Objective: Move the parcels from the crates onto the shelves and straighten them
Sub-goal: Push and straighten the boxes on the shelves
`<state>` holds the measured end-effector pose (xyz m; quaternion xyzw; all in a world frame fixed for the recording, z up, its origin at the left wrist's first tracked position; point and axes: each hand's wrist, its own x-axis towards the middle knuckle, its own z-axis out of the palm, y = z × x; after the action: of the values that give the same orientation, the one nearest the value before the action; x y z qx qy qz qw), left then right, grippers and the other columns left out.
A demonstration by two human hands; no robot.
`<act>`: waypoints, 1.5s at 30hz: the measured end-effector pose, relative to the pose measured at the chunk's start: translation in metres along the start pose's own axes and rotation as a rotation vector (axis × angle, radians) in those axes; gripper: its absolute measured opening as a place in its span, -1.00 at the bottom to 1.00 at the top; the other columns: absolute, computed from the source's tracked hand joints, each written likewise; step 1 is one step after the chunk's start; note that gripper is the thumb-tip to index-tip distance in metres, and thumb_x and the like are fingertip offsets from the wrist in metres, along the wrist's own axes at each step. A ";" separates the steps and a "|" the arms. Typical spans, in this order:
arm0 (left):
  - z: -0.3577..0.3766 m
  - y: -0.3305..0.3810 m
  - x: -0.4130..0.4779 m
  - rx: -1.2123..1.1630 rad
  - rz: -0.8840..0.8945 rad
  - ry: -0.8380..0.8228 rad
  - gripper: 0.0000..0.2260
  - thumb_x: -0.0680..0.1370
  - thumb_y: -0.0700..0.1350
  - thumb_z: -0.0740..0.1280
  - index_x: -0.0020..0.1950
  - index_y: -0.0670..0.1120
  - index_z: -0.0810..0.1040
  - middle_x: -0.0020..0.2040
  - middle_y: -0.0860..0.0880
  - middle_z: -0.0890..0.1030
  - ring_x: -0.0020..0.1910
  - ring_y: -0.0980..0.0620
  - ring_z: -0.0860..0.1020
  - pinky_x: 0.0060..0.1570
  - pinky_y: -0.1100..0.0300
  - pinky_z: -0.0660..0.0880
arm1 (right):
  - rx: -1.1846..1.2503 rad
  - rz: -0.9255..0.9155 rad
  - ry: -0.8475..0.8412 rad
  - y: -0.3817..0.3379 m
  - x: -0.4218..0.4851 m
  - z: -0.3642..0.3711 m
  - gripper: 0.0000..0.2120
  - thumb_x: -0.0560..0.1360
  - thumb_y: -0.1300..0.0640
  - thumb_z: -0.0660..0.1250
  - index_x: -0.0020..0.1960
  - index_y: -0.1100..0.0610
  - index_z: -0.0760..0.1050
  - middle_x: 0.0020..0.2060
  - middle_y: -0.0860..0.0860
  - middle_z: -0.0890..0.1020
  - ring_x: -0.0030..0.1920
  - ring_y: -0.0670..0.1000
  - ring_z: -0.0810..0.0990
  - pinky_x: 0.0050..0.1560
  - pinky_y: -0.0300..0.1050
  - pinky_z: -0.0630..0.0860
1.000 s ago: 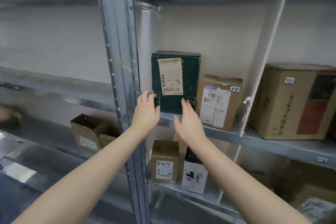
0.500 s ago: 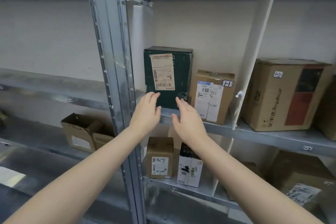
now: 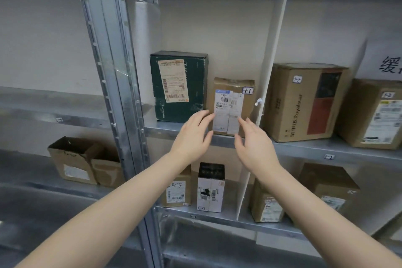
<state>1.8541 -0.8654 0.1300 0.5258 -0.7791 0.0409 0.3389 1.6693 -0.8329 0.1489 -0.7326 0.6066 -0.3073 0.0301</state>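
Metal shelf [image 3: 304,148], green parcel [image 3: 178,87], brown parcel [image 3: 231,106]

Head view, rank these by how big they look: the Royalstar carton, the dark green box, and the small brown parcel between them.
1. Royalstar carton
2. dark green box
3. small brown parcel
All three stand on the same shelf, so nearness hardly skews the order.

Left hand [image 3: 192,135], fingers straight, at left edge of small brown parcel [image 3: 232,106]; right hand [image 3: 253,143], fingers straight, at its lower right front. Contact unclear. Parcel upright on middle shelf [image 3: 304,148], green box [image 3: 178,87] just left.
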 end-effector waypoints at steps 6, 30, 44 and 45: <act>0.011 0.008 0.009 -0.073 -0.048 -0.035 -0.50 0.66 -0.06 0.21 0.59 -0.04 0.18 0.59 -0.02 0.16 0.54 -0.01 0.20 0.52 0.04 0.21 | 0.018 0.055 -0.040 -0.003 0.005 0.010 -0.45 0.65 0.05 0.13 0.59 0.07 0.08 0.56 0.13 0.12 0.50 0.11 0.24 0.45 -0.04 0.22; 0.005 0.002 0.009 0.108 -0.064 -0.174 -0.47 0.67 0.10 0.14 0.60 -0.05 0.17 0.59 -0.04 0.21 0.58 -0.04 0.14 0.56 0.03 0.06 | -0.063 0.017 -0.098 -0.001 0.010 0.017 -0.42 0.63 -0.11 0.12 0.58 0.05 0.07 0.56 0.00 0.16 0.57 0.03 0.03 0.51 -0.03 0.06; -0.022 0.090 -0.023 0.082 -0.017 -0.169 -0.53 0.68 0.08 0.13 0.59 0.03 0.20 0.57 0.06 0.24 0.56 0.08 0.15 0.54 0.10 0.06 | -0.110 -0.147 -0.078 0.056 -0.049 -0.079 -0.45 0.65 -0.05 0.10 0.59 0.03 0.07 0.56 -0.03 0.14 0.57 -0.07 -0.02 0.47 -0.20 -0.09; -0.022 0.104 -0.020 0.064 -0.002 -0.143 -0.54 0.68 0.06 0.14 0.57 0.03 0.24 0.55 0.06 0.28 0.54 0.09 0.19 0.53 0.11 0.09 | -0.121 -0.129 -0.073 0.069 -0.050 -0.093 -0.45 0.65 -0.05 0.11 0.59 0.02 0.08 0.56 -0.03 0.15 0.57 -0.06 0.00 0.48 -0.17 -0.06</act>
<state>1.7805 -0.7940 0.1655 0.5386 -0.7991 0.0279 0.2655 1.5600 -0.7753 0.1750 -0.7814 0.5740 -0.2446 -0.0121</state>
